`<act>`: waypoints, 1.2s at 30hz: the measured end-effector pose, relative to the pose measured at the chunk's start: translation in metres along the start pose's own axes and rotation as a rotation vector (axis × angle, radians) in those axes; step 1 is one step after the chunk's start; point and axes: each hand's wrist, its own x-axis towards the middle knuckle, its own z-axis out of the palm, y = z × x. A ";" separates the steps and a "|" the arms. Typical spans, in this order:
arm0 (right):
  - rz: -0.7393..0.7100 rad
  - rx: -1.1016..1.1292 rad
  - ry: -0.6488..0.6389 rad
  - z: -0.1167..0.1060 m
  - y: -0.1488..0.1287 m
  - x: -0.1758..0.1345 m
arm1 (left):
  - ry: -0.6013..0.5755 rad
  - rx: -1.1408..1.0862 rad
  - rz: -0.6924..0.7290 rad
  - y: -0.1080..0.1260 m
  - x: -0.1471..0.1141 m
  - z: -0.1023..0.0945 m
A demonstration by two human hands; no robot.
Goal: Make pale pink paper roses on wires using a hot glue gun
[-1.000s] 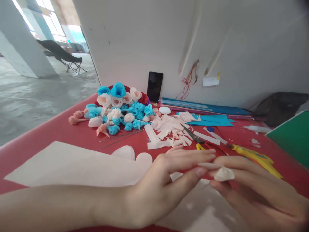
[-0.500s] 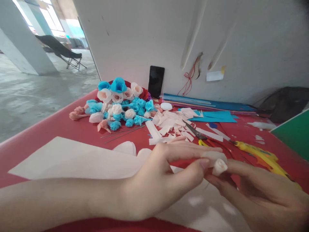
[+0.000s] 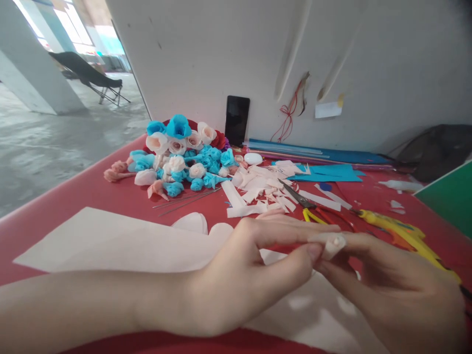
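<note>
Between my two hands is a small rolled white paper flower (image 3: 335,246), its spiral end turned toward me. My left hand (image 3: 254,268) pinches its left side with thumb and fingers. From the right, my right hand (image 3: 391,280) closes thumb and forefinger round it; its other fingers are partly hidden. Under both wrists lies a large sheet of pale paper (image 3: 96,241), with cut petal shapes (image 3: 193,222) by its far edge. Scissors (image 3: 300,199) with red and yellow handles lie just beyond my fingers. A yellow glue gun (image 3: 409,236) rests behind my right hand.
Blue, white and pink paper flowers (image 3: 179,162) are heaped at the back left. White paper scraps (image 3: 258,184) and blue paper (image 3: 328,173) lie mid-table. A black phone (image 3: 237,120) leans on the wall. Thin wires (image 3: 191,199) lie before the flowers. A green board (image 3: 450,201) stands at right.
The rolled paper flower has turned and tilted between my fingers, its loose paper now wrapped closer. My right hand has shifted slightly up and left; my left hand is nearly still.
</note>
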 end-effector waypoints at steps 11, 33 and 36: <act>0.256 0.122 -0.061 -0.002 -0.007 -0.001 | 0.053 0.173 -0.034 0.005 0.006 -0.003; 0.420 0.384 -0.076 -0.003 -0.015 0.004 | -0.030 0.096 -0.134 0.005 0.011 -0.009; 0.553 0.442 -0.097 -0.003 -0.014 0.004 | -0.009 0.140 -0.118 0.004 0.011 -0.010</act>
